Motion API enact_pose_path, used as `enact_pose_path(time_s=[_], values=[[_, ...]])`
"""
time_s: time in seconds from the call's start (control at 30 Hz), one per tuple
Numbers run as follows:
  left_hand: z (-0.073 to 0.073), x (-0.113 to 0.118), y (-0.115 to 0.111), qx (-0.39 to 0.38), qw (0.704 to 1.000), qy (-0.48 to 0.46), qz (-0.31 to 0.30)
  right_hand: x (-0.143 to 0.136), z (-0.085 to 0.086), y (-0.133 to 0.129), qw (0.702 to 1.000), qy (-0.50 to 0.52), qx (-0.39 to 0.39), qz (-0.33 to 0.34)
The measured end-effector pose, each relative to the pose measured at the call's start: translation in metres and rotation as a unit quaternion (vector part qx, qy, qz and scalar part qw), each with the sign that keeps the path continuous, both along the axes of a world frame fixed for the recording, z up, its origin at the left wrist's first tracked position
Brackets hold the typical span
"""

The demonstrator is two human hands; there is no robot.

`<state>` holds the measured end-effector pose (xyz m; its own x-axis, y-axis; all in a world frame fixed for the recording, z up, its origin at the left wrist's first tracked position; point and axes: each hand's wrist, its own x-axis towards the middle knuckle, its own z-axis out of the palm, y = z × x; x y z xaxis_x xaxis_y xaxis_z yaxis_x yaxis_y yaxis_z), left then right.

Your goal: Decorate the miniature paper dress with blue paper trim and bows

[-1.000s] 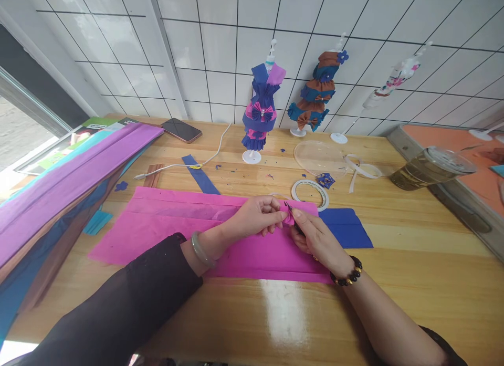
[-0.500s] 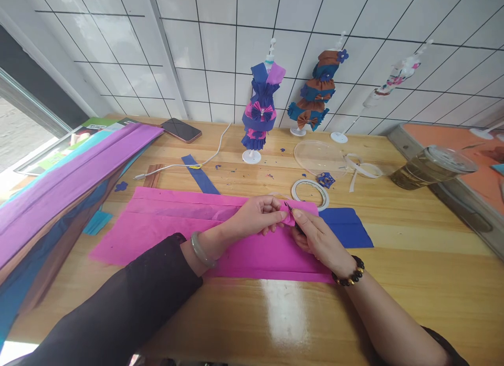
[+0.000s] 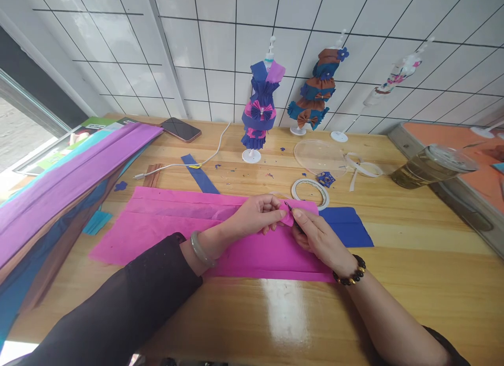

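My left hand [image 3: 258, 215] pinches a small piece of pink crepe paper [image 3: 288, 217] between thumb and fingers. Closed around small dark-tipped scissors [image 3: 289, 207], my right hand [image 3: 317, 234] meets it from the right; the tips lie against the small piece, and the handles are mostly hidden in the palm. Beneath both hands a wide folded sheet of pink crepe paper [image 3: 177, 219] lies on the table. A blue paper piece [image 3: 348, 228] sticks out from under its right end. Just beyond my hands is a roll of double-sided tape [image 3: 295, 190].
Small stands dressed in blue-pink paper [image 3: 258, 119] and brown-teal paper [image 3: 313, 93] stand along the tiled wall. A lidded cup [image 3: 429, 166] is at right. Coloured paper sheets [image 3: 79, 182] lie at left, near a phone [image 3: 181, 129] and a white cable [image 3: 177, 165]. Blue scraps dot the table.
Hardly anything differs. Both hands stay in place, with the scissors still at the small pink piece, whose lower edge has shifted slightly.
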<state>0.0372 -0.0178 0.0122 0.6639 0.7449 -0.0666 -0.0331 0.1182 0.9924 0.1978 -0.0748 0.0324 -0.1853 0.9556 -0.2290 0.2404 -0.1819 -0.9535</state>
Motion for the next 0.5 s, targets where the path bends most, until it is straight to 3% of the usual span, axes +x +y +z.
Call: enact_pose_path(time_s=[0.5], values=[[-0.0039,-0.0010,-0.0005,-0.001,1.000,0.007,-0.024,0.0009,-0.0015,-0.0011,1.000,-0.001,0.000,0.015]])
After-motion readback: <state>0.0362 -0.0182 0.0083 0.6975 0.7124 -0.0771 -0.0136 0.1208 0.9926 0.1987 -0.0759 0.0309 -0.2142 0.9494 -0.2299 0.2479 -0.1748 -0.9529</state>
